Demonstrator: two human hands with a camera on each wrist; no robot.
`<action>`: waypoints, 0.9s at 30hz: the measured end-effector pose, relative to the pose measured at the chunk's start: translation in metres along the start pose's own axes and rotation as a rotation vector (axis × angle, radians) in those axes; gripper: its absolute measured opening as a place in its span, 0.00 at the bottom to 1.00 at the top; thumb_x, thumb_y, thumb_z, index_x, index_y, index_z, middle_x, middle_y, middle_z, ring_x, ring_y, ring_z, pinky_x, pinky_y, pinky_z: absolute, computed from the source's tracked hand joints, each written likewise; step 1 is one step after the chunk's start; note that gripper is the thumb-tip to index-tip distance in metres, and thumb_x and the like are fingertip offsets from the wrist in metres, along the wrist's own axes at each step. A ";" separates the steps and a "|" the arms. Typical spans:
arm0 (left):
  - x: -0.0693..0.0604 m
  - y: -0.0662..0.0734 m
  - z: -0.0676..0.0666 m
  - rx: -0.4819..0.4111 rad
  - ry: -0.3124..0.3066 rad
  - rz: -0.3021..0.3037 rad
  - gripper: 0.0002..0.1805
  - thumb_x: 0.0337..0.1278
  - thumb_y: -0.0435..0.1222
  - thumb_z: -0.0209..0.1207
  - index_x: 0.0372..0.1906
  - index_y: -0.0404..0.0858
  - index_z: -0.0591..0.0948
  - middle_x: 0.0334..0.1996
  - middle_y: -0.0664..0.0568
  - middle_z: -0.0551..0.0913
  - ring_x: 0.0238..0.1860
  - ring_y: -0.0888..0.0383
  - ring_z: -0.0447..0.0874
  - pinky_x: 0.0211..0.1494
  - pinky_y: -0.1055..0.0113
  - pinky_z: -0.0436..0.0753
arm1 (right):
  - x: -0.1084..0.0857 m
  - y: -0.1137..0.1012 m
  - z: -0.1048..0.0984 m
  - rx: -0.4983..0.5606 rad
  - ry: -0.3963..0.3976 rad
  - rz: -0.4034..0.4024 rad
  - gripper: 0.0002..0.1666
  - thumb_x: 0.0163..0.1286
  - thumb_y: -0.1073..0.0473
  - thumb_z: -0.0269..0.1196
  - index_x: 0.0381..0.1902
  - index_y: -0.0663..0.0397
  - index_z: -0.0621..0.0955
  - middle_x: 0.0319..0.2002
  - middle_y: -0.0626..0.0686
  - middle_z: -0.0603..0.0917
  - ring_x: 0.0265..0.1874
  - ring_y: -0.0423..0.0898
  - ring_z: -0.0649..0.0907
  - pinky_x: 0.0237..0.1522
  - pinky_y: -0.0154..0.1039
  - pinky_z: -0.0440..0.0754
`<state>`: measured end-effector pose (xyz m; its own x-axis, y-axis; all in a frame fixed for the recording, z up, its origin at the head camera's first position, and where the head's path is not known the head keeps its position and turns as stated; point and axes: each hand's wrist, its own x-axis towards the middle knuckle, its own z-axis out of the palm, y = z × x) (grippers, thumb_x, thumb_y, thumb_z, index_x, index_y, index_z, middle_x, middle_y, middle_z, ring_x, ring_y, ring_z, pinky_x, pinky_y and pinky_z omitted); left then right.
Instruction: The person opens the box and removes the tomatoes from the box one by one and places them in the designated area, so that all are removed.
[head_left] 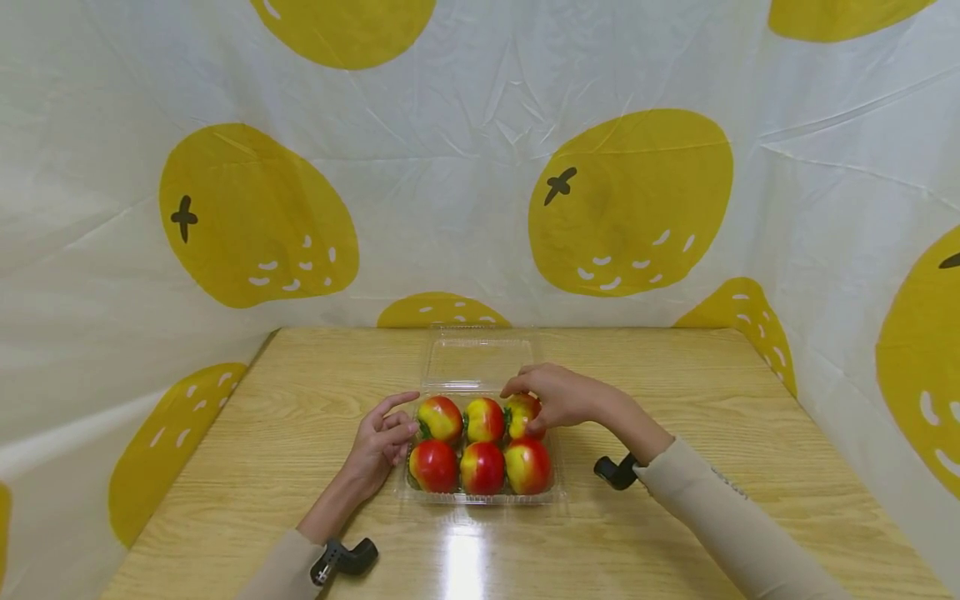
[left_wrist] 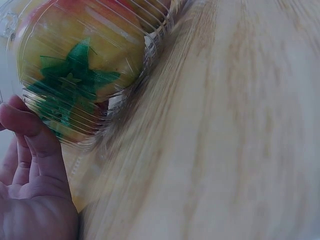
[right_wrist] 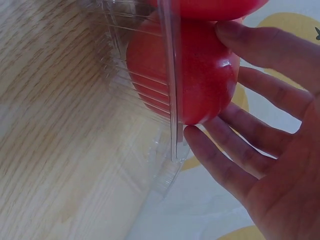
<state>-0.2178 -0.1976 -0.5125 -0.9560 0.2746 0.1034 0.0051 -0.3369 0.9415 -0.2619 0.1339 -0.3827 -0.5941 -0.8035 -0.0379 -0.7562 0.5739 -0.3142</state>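
A clear plastic clamshell box [head_left: 495, 500] lies with its lid [head_left: 480, 362] folded back. Inside sit two rows of red-and-yellow, tomato-like fruits; green star-shaped leaves [left_wrist: 70, 77] show on one through the box wall. My right hand [head_left: 566, 396] grips the back-right fruit [head_left: 519, 414], its thumb on the near side and fingers around the far side. The right wrist view shows this fruit [right_wrist: 207, 75] low in the box, against the wall. My left hand [head_left: 375, 442] rests at the box's left edge, beside the back-left fruit [head_left: 441, 418], fingers loosely bent.
The box stands on a wooden table [head_left: 300, 400]. Behind and beside the table hangs a white sheet [head_left: 442, 208] printed with large yellow fruit shapes. Dark wrist cameras [head_left: 615, 472] are strapped to both forearms.
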 end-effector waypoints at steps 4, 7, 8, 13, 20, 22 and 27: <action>0.000 0.000 0.001 0.002 0.005 -0.003 0.29 0.70 0.26 0.56 0.73 0.31 0.65 0.27 0.59 0.80 0.18 0.66 0.74 0.19 0.79 0.72 | 0.000 0.000 0.001 0.021 -0.011 0.019 0.30 0.54 0.63 0.74 0.58 0.55 0.84 0.49 0.54 0.83 0.41 0.47 0.78 0.46 0.42 0.78; 0.000 0.001 0.001 0.002 0.007 -0.005 0.29 0.70 0.26 0.56 0.73 0.31 0.65 0.27 0.59 0.80 0.18 0.66 0.74 0.19 0.79 0.72 | -0.001 0.000 0.002 0.039 -0.015 0.032 0.32 0.53 0.63 0.75 0.58 0.54 0.83 0.49 0.54 0.82 0.42 0.47 0.77 0.47 0.42 0.78; 0.000 0.001 0.001 0.003 0.007 -0.005 0.29 0.70 0.26 0.56 0.73 0.31 0.65 0.27 0.59 0.80 0.18 0.66 0.74 0.19 0.79 0.72 | -0.001 0.000 0.003 0.046 -0.017 0.035 0.32 0.53 0.63 0.75 0.59 0.54 0.83 0.50 0.54 0.82 0.42 0.47 0.77 0.47 0.42 0.78; 0.000 0.001 0.001 0.010 0.007 -0.007 0.30 0.70 0.27 0.57 0.74 0.31 0.64 0.28 0.59 0.80 0.18 0.66 0.74 0.19 0.79 0.73 | -0.001 0.000 0.004 0.070 -0.025 0.055 0.33 0.54 0.62 0.75 0.60 0.53 0.83 0.51 0.55 0.81 0.44 0.49 0.77 0.48 0.43 0.79; 0.000 0.001 0.002 0.009 0.011 -0.008 0.30 0.70 0.27 0.57 0.74 0.31 0.65 0.28 0.59 0.80 0.18 0.66 0.74 0.19 0.79 0.72 | -0.001 0.001 0.005 0.092 -0.034 0.058 0.34 0.53 0.62 0.75 0.60 0.52 0.82 0.49 0.54 0.79 0.43 0.48 0.76 0.47 0.42 0.77; 0.000 0.001 0.002 0.008 0.013 -0.008 0.30 0.70 0.26 0.57 0.73 0.32 0.65 0.28 0.59 0.80 0.18 0.66 0.75 0.19 0.79 0.72 | -0.001 0.002 0.005 0.098 -0.035 0.055 0.34 0.53 0.62 0.75 0.60 0.52 0.82 0.49 0.54 0.79 0.43 0.47 0.76 0.48 0.42 0.77; 0.000 0.001 0.002 0.005 0.014 -0.008 0.29 0.69 0.26 0.57 0.73 0.33 0.66 0.27 0.59 0.80 0.18 0.66 0.74 0.19 0.79 0.72 | -0.001 0.004 0.005 0.101 -0.032 0.035 0.33 0.52 0.62 0.75 0.59 0.51 0.82 0.49 0.53 0.78 0.43 0.47 0.75 0.47 0.42 0.76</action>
<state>-0.2175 -0.1963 -0.5112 -0.9601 0.2643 0.0918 -0.0007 -0.3302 0.9439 -0.2629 0.1359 -0.3886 -0.6095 -0.7887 -0.0801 -0.7028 0.5844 -0.4058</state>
